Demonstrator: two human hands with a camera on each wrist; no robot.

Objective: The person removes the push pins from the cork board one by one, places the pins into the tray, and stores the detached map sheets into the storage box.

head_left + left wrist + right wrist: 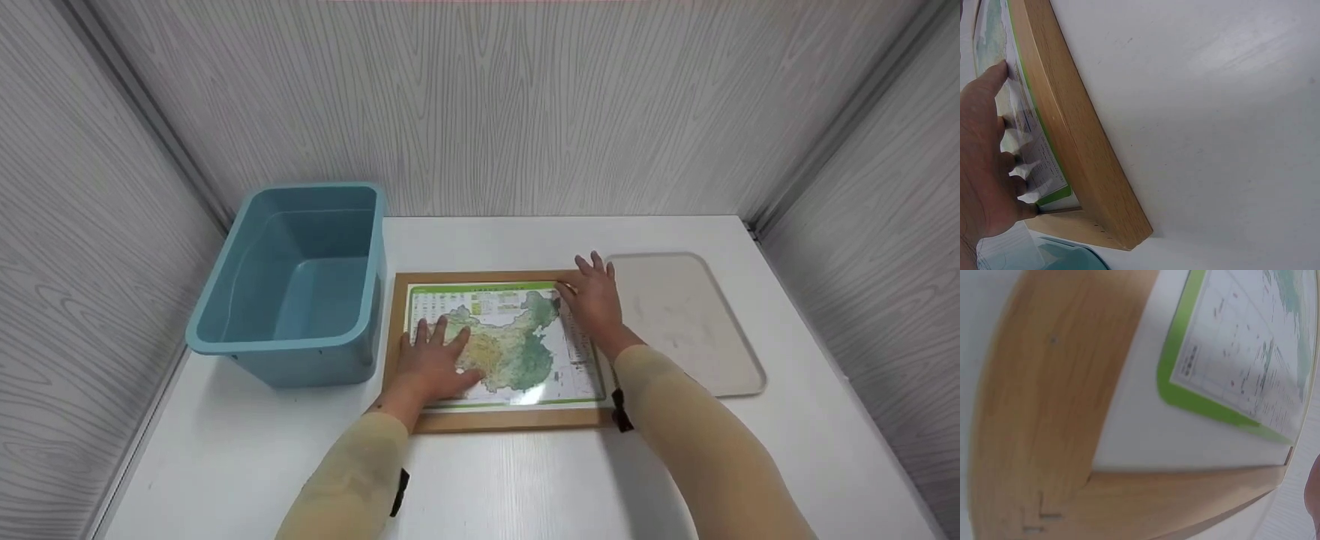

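Note:
A wooden-framed map board (pixel 495 420) lies flat on the white table (pixel 225 450), with a green-bordered map (pixel 517 345) in it. My left hand (pixel 435 360) lies flat on the map's left part, fingers spread. My right hand (pixel 596 296) rests flat on the board's upper right corner, fingers straight. In the left wrist view my left hand (pixel 985 163) presses the glossy map beside the wooden frame (pixel 1084 163). The right wrist view shows the frame's corner (pixel 1044 439) and the map's green border (pixel 1185 365); only a sliver of the hand shows there.
A blue plastic bin (pixel 300 277) stands open at the left, close to the board. A pale flat tray (pixel 682 322) lies at the right, next to my right hand. Grey panelled walls enclose the table on three sides.

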